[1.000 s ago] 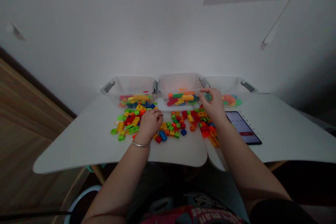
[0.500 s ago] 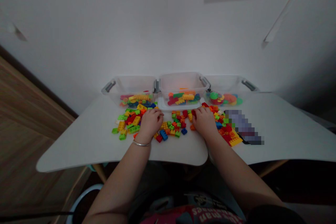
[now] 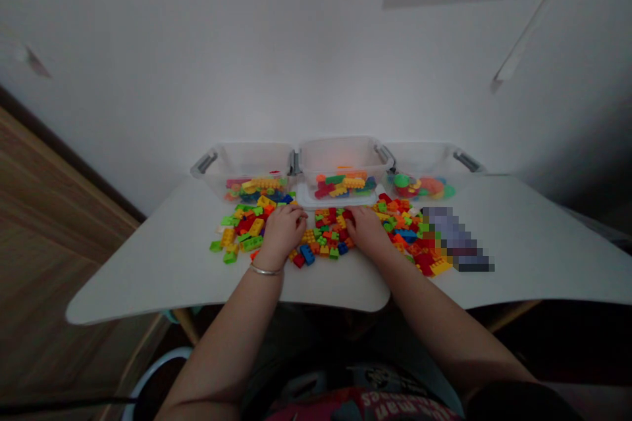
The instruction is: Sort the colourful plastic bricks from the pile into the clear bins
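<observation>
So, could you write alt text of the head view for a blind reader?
A left hand and right hand rest on colourful plastic toy bricks scattered across a white table, below three clear plastic bins holding more toy pieces.

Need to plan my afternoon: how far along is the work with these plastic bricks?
Done: the three clear plastic bins at the far edge of the table already hold pieces. In hand: the left hand and right hand rest on loose plastic bricks on the white table. Left: a wide spread of those bricks lies outside the bins.
</observation>
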Tool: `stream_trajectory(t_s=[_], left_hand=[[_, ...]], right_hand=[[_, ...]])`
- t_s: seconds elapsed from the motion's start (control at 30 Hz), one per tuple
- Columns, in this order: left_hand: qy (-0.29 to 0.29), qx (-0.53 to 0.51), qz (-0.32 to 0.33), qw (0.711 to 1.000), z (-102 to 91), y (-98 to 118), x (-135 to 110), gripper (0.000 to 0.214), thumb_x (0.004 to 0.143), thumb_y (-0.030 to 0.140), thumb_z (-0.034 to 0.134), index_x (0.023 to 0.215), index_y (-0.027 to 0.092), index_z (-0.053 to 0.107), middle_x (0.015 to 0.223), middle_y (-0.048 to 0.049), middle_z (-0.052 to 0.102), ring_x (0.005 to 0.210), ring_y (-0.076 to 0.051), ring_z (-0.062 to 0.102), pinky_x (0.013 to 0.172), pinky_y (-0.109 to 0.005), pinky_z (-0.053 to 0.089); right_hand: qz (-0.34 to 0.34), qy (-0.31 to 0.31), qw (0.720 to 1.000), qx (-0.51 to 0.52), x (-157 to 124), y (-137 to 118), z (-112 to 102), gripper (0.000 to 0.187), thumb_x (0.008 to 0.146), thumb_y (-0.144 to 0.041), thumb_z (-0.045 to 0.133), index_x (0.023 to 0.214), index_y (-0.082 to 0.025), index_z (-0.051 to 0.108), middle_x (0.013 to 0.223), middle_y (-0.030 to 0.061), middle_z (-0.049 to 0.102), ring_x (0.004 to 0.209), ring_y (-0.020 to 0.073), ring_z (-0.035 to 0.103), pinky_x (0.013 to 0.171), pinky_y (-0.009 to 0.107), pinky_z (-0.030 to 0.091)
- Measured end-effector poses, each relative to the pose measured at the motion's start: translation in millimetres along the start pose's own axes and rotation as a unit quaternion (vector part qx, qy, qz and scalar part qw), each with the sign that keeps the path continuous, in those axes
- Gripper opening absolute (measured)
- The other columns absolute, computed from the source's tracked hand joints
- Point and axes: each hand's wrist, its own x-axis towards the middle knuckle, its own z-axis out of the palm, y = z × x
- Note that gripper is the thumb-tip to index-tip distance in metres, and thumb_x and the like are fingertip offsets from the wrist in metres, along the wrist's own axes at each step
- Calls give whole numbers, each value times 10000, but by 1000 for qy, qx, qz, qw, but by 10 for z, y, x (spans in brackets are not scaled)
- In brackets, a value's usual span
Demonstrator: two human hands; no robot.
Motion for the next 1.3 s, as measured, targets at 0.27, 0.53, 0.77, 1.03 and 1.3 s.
stream_trajectory(t_s=[0.27, 0.53, 0.77, 1.03, 1.3], left_hand=[[0, -3, -3, 1000, -14, 10, -1, 233, 862, 198, 521, 940, 192, 740, 1094, -72, 707, 1042, -232, 612, 988, -400, 478], [1, 0, 2, 1000, -11, -2, 2, 241, 870, 205, 503, 934, 199, 736, 1093, -67, 706, 1033, -233, 610, 983, -404, 476], [3, -6, -4, 1000, -26, 7, -6, 224, 864, 206, 513, 917, 208, 731, 1093, -68, 701, 1025, -235, 607, 963, -402, 481], [-2, -6, -2, 1000, -53, 17, -2, 232, 869, 195, 505, 921, 202, 730, 1080, -65, 706, 1032, -230, 607, 979, -402, 476], [-3, -1, -5, 1000, -36, 5, 2, 230, 864, 197, 511, 930, 200, 731, 1095, -68, 704, 1042, -239, 606, 976, -412, 477]], right_hand=[[34, 55, 994, 91, -9, 63, -40, 221, 850, -261, 545, 1029, -157, 624, 975, 124, 674, 957, 266, 595, 898, 420, 475], [32, 137, 962, 234, -10, 51, -142, 232, 790, -306, 560, 994, -202, 593, 985, 102, 673, 912, 241, 616, 861, 422, 503], [29, 252, 939, 233, 162, -6, -508, 288, 861, -384, 510, 1090, -214, 549, 1035, 96, 642, 908, 210, 604, 843, 390, 511], [5, 347, 914, 209, 773, 66, -848, 250, 835, -355, 533, 1030, -206, 582, 988, 67, 656, 915, 193, 600, 848, 366, 482], [108, 186, 970, 115, 1078, 156, -753, 289, 759, -391, 627, 941, -179, 704, 884, 78, 698, 809, 222, 611, 822, 404, 483]])
